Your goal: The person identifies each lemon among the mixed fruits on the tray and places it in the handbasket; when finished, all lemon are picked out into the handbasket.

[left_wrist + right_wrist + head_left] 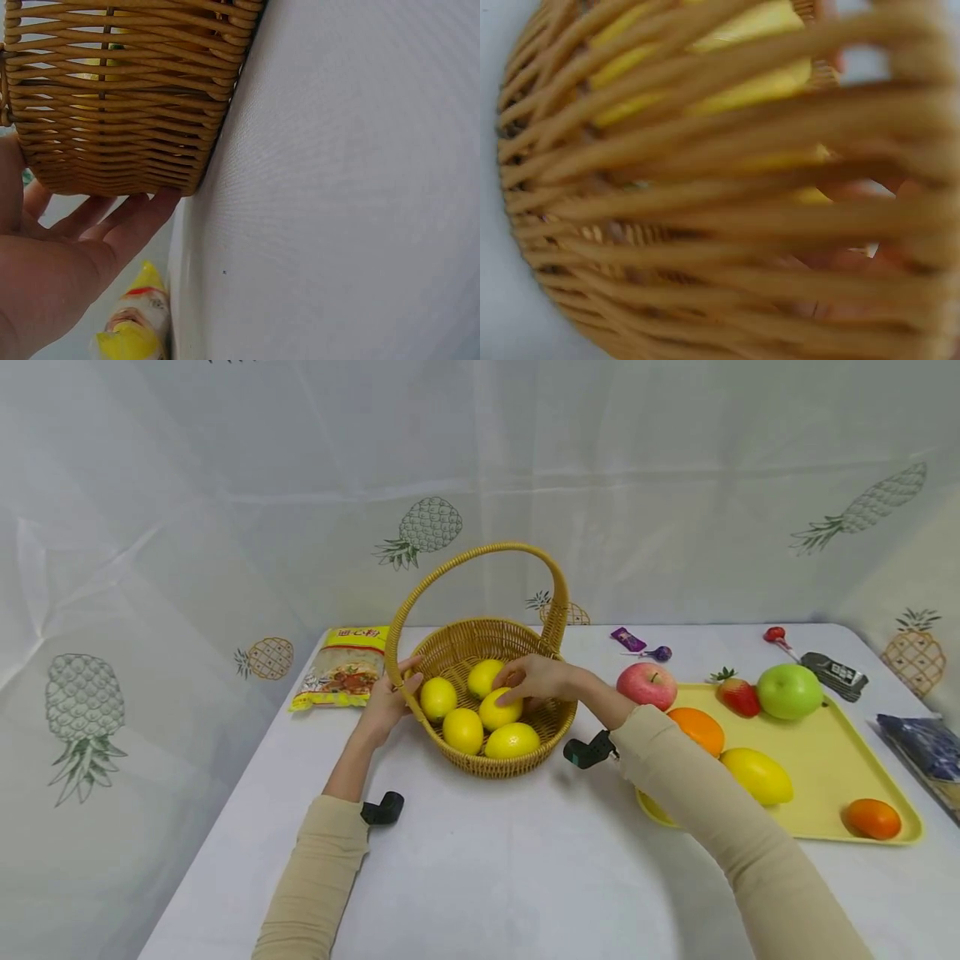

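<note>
1. Lemon [499, 714], yellow: inside wicker basket [483, 768], by the worktop [495, 868]'s far edge; directly beneath right hand [543, 678], touching.
2. Right hand: thumb and fingers pinching lemon.
3. Left hand [386, 703]: gripping wicker basket's left side, fingers along outer wall.
4. Advised: light pinch, wicker basket steadied, wrist clear of handle [517, 547], neighbouring lemons [462, 732] undisturbed.

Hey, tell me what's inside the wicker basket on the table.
Five lemons show inside the wicker basket, and the right hand grips one of them. Whatever lies directly beneath the lemons or behind that hand is covered, so I can't tell.
</note>
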### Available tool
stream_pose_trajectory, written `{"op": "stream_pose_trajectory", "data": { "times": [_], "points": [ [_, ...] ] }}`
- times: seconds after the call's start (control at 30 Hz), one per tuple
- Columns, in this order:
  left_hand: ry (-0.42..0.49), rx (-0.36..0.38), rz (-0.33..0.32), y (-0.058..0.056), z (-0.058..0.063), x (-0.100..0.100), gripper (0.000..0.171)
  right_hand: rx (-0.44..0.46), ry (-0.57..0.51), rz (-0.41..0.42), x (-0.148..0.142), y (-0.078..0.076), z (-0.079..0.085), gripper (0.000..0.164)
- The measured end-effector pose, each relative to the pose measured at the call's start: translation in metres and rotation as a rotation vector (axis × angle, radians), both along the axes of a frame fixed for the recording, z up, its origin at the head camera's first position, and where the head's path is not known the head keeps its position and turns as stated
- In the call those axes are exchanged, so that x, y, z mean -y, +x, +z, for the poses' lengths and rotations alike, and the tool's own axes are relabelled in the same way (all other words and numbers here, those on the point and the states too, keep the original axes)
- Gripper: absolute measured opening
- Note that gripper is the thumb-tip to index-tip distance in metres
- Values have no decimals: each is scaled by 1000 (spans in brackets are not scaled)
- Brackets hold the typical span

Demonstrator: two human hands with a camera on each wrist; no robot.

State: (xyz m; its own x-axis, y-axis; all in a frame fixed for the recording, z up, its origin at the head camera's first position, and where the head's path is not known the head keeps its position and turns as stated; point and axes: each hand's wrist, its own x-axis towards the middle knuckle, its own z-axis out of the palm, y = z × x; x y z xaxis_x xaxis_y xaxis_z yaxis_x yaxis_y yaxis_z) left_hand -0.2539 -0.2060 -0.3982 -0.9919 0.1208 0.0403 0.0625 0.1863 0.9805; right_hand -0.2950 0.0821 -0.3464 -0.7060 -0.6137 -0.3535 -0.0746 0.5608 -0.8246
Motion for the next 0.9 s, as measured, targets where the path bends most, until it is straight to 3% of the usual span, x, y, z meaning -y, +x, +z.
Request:
{"op": "stream_pose_trajectory", "data": {
  "times": [0.2,0.47,0.67,0.9],
  "points": [
    [-8,0,3,0,2,0,50,102,-136,-23,-19,-4,16,42],
    [-3,15,1,2,4,-3,48,162,-259,-54,-68,0,40,51],
    [4,19,9,-1,1,-2,47,124,-287,-116,-118,9,49,50],
    [-7,13,1,1,3,-1,49,38,-300,-111,-185,21,42,35]
  ]
}}
